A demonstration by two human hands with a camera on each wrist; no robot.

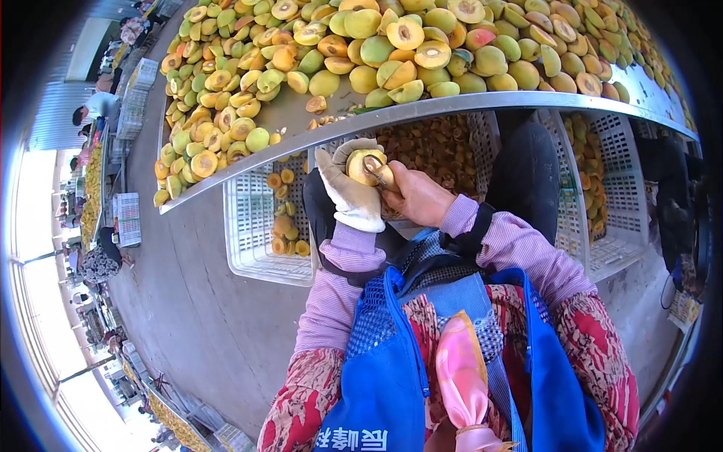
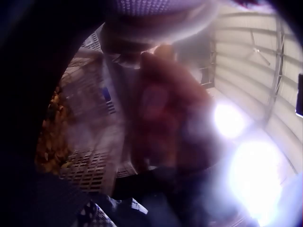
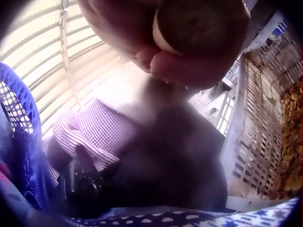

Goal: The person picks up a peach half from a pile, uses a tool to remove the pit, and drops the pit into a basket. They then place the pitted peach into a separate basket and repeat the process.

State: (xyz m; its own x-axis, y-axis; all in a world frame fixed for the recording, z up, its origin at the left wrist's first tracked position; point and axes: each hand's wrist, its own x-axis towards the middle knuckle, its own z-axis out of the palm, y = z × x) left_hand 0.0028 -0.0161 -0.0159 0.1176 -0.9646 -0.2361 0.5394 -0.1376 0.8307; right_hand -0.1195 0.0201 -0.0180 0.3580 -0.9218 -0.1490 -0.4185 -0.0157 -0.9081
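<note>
My left hand (image 1: 349,187), in a pale work glove, grips a yellow peach half (image 1: 363,167) with its cut face and brown pit showing, just below the table's rim. My bare right hand (image 1: 422,197) holds a small pitting tool (image 1: 385,179), its metal tip at the pit. In the right wrist view the thick round handle end (image 3: 199,26) sits within the curled fingers (image 3: 184,71). The left wrist view is dark and blurred, and the peach half is hidden there.
A metal table (image 1: 339,134) heaped with peach halves (image 1: 361,45) spans the front. Beneath it stand white plastic crates: one with a few peach halves (image 1: 260,252), one behind the hands with pits (image 1: 433,154), one at right (image 1: 621,188). My knees flank the middle crate.
</note>
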